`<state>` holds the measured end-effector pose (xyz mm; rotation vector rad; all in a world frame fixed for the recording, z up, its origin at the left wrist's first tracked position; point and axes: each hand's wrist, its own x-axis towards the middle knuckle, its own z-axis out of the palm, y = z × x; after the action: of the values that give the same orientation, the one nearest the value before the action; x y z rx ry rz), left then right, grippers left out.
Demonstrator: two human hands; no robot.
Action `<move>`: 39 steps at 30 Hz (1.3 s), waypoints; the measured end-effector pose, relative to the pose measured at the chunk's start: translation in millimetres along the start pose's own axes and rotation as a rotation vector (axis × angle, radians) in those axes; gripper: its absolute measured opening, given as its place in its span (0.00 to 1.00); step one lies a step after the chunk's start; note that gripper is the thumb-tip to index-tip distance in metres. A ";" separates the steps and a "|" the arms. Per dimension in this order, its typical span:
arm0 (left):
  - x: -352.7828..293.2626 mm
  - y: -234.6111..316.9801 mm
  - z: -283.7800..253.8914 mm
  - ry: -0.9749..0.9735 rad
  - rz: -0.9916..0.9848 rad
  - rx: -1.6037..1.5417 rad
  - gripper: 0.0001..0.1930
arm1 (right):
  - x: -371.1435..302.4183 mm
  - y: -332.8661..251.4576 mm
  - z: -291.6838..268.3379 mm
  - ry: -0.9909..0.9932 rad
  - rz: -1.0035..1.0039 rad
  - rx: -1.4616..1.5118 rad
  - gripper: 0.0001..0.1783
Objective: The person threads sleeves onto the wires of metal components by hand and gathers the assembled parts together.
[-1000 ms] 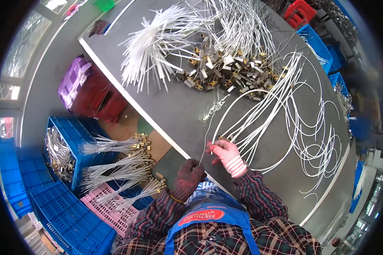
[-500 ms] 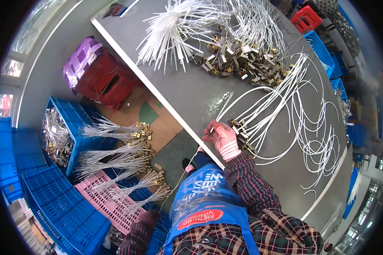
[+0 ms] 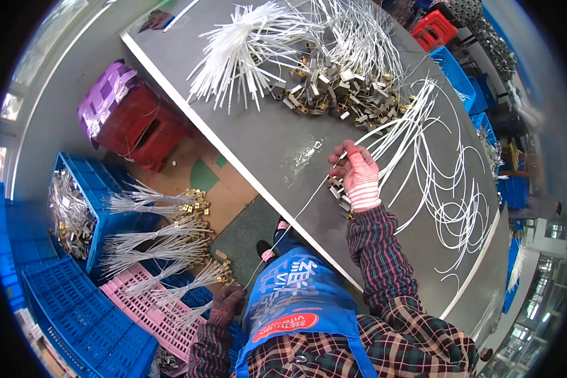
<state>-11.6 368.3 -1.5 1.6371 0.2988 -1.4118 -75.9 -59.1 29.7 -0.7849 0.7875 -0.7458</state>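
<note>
My right hand [image 3: 357, 173], in a red-and-white striped glove, is raised over the table with its thumb and fingers pinched on a thin white wire [image 3: 311, 198]. The wire slants across the table edge and down to my left hand [image 3: 226, 305]. That hand wears a dark red glove and is curled at the wire's lower end, low by the blue apron; its fingertips are partly hidden. Several white tubes [image 3: 415, 123] fan out beside my right hand, one curving close to its fingertips. Small metal-ended parts [image 3: 341, 196] lie just under the right hand.
A heap of metal connectors [image 3: 352, 94] and bundles of white wires [image 3: 252, 47] cover the table's far side. At left, wire bundles with brass ends [image 3: 170, 236] lie over a pink crate [image 3: 126, 286], near blue crates [image 3: 85, 309] and a red stool [image 3: 148, 135].
My right hand has risen and moved right and farther from the table edge, drawing the wire across the tabletop. My left hand has come up slightly, and the whole view has shifted a little.
</note>
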 end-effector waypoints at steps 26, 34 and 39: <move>12.8 40.9 8.9 -0.271 -0.001 0.209 0.14 | -80.2 3.5 -29.9 -0.206 0.260 -0.396 0.28; 34.5 101.2 89.1 -0.525 0.254 0.314 0.13 | -84.3 -5.7 -22.3 -0.337 0.265 -0.518 0.14; 44.7 133.9 136.9 -0.482 0.167 0.373 0.12 | -90.9 -6.2 -26.7 -0.265 0.342 -0.418 0.20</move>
<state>5.6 175.7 34.5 1.5011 -0.3911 -1.7453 -144.5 2.8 51.4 -1.0647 0.8181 -0.1630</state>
